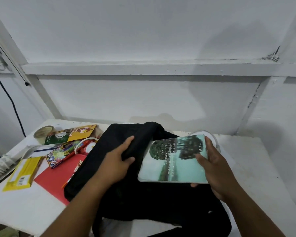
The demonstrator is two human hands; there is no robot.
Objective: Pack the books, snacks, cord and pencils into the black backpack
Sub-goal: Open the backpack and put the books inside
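In the head view, the left hand point(116, 161) gripped the backpack point(143, 185) flap at mid-desk point(246, 168). The right hand point(215, 168) held a green book point(173, 161) over the bag's opening; its inside stayed hidden. Snack pouch point(72, 134), pencils point(63, 153), red book point(58, 177) and yellow packet point(22, 173) lay by the desk's left edge.

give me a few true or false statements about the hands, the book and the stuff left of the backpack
1. The right hand holds the green tree-cover book. True.
2. The left hand rests flat on the table. False: it grips a flap of the black backpack.
3. The coloured pencil box is inside the backpack. False: it lies on the table, left of the backpack.
4. A red book lies partly under the backpack's left edge. True.
5. The roll of tape sits on the green book. False: it stands at the table's far left.
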